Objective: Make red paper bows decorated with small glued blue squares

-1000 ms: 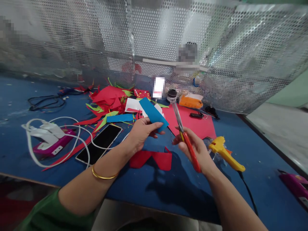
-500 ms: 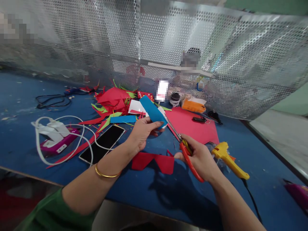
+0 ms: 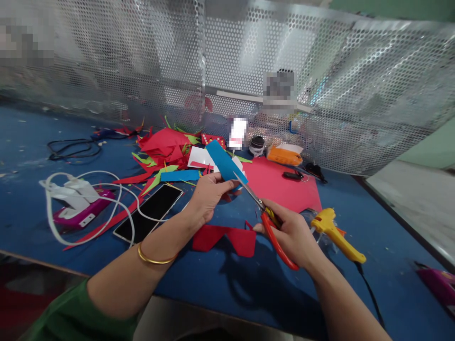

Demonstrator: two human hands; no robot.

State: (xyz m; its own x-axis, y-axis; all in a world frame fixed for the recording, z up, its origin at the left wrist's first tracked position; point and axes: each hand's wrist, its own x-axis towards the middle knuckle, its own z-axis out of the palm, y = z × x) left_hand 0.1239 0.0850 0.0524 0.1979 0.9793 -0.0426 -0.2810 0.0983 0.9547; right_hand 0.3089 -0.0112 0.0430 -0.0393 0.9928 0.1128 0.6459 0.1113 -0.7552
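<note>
My left hand pinches a blue paper strip near its lower end, holding it tilted above the table. In my right hand are scissors with red and yellow handles, my fingers wrapped round them. Their blade tips lie at the lower part of the blue strip, close to my left thumb. Below the hands a red paper cutout with angled notches lies on the table. Another blue strip rests left of my left hand.
Red and green paper scraps are heaped at the back left. A phone, white cables and a purple power strip lie left. Red paper sheet, orange packet and yellow glue gun lie right. A perforated metal screen stands behind.
The scissor blades have moved from the strip's right edge onto its lower part, and the strip's lower end looks different. The whole view has shifted slightly. Both hands keep their holds.
</note>
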